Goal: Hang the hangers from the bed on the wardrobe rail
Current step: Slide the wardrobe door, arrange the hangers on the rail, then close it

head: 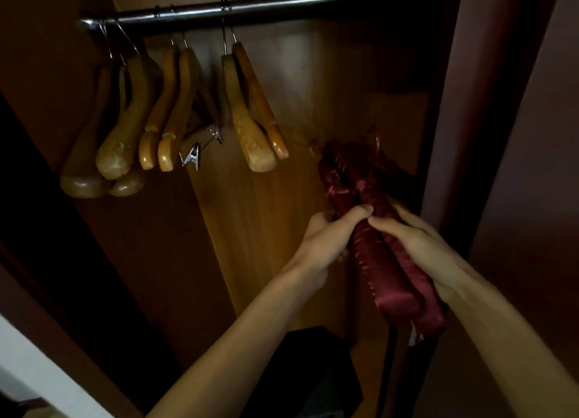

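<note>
Head camera first: what am I looking at?

— My two hands, low and to the right inside the wardrobe. Both are clamped on a pair of padded hangers (380,254) covered in dark red satin, held side by side as one bundle.

— Which hand grips where?

— My left hand (329,232) wraps the left hanger near its middle, thumb lying across the top of the fabric. My right hand (416,242) curls round the right hanger from the other side, its fingertips almost meeting my left thumb.

— How do the red hangers lie?

— Slanted: the near ends drop toward me at lower right, the far ends point up and away toward the wardrobe's back panel (266,213). Their hooks are somewhere at the far end, but it is too blurred and dark there for me to make them out.

— And the rail?

— The metal rail (219,10) runs across the top, well above my hands. Wooden hangers (175,110) already hang from it in three clusters toward its left side. One carries metal clips (191,159) on a bar. The right stretch of the rail is bare.

— Anything below?

— A dark box (313,370) sits on the wardrobe floor under my forearms.
</note>
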{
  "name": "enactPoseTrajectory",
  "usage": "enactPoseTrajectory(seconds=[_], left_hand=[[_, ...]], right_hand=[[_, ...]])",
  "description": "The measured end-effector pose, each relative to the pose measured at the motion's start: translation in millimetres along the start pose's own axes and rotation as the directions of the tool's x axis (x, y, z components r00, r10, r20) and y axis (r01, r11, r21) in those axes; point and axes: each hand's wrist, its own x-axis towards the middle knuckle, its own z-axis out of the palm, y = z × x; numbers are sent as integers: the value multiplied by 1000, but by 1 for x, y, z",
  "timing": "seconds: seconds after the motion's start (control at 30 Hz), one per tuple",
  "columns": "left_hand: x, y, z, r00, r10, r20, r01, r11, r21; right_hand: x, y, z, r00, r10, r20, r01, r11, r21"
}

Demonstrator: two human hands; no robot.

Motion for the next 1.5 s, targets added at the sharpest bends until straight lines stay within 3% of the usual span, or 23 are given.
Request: enactPoseTrajectory(seconds=[0.23,0.37,0.67,0.87,1.13,1.5], left_hand=[[28,83,-15,974,133,-183,-129,991,34],[45,131,-31,968,190,-167,-165,974,153],[107,197,-63,939,264,-220,-213,949,231],[150,214,-76,936,245,-252,-191,957,220],[185,221,-87,938,242,-248,-210,966,148],[180,212,-87,955,166,-244,-95,955,280]], right_hand=[[40,-71,7,998,-8,-69,5,999,-47],[68,-112,17,998,-47,-40,44,997,-66],[139,-181,31,989,-143,-39,142,990,-22],[171,-210,40,991,-133,25,135,986,-97],[199,-213,45,995,-88,-37,83,990,-114],[190,-196,42,996,-55,-75,49,996,-72]])
